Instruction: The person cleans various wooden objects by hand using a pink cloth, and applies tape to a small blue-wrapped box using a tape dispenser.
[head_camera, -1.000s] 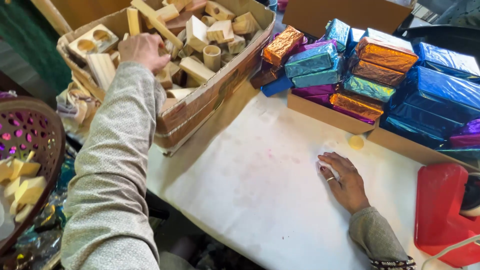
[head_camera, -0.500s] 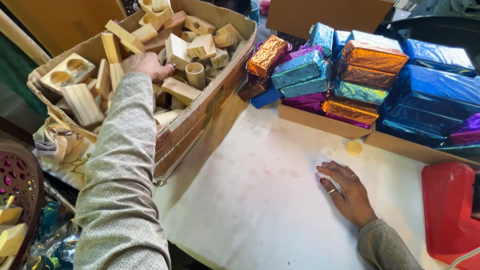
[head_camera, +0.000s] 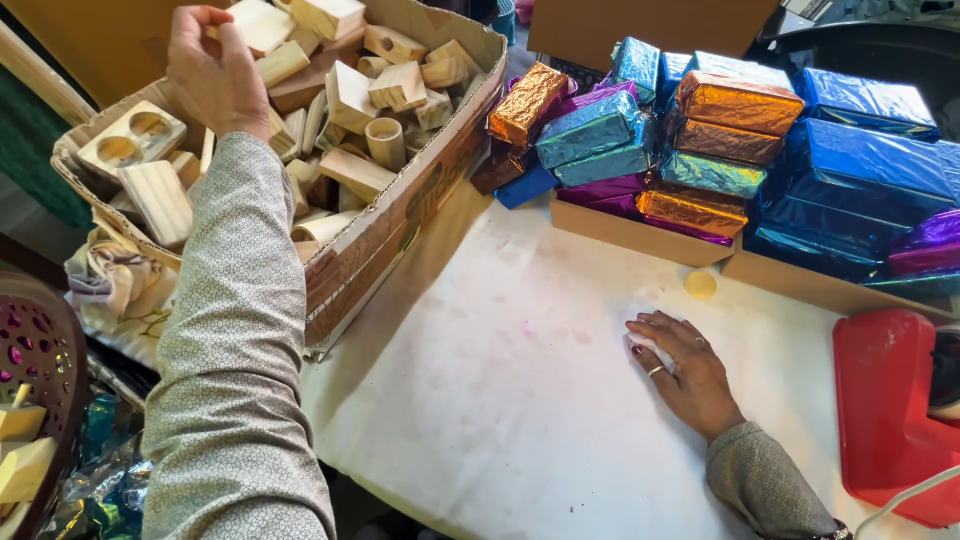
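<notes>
wood blocks (head_camera: 345, 95) lie heaped loose in the cardboard box (head_camera: 400, 220) at the table's left, some with round holes, one short tube standing near the middle. the left hand (head_camera: 215, 70) is raised over the far corner of the heap, fingers curled narrow around the edge of a pale block (head_camera: 258, 22); how firm the grip is cannot be told. the pile looks unsteady, so lifting one piece could tip its neighbours over the low torn rim toward the crumpled cloth (head_camera: 115, 280) below. the right hand (head_camera: 680, 365) rests flat on the stained white table (head_camera: 500, 400), fingers spread over a small pale piece i can't identify. foil-wrapped bars (head_camera: 700, 140) are stacked well apart, a red device (head_camera: 885, 410) sits just beside the right wrist, and a swinging sleeve could catch it.
</notes>
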